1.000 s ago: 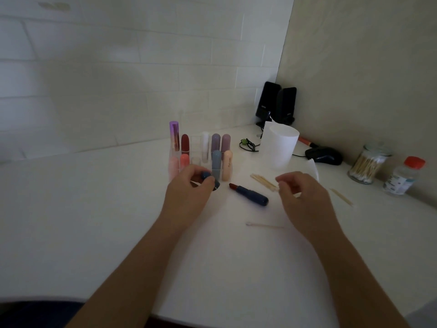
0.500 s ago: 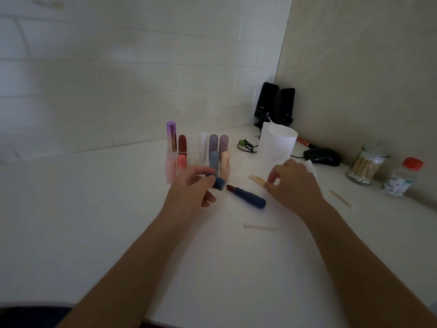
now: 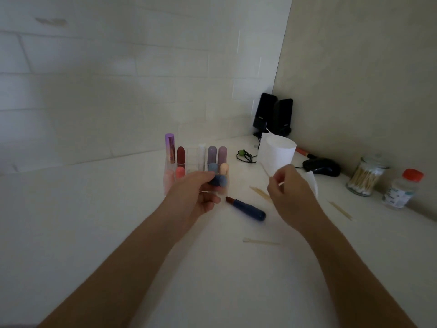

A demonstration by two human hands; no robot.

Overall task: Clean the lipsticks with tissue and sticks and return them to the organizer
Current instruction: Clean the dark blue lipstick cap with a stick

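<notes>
Now the cleaning step looks underway. At centre frame the left hand (image 3: 196, 197) has its grip clamped on a dark blue cap (image 3: 218, 181). The right hand (image 3: 293, 197) pinches a thin stick (image 3: 264, 169), with a tissue scrap (image 3: 311, 183) showing behind it. The uncapped lipstick (image 3: 246, 208) lies between them on the white desk (image 3: 118, 221), just below the clear organizer (image 3: 196, 162). The next move probably calls for steadying the cap and guiding the stick's tip inside. A white tiled wall (image 3: 118, 91) fills the upper frame, and a swab jar (image 3: 365, 177) and bottle (image 3: 402, 190) stand at right.
</notes>
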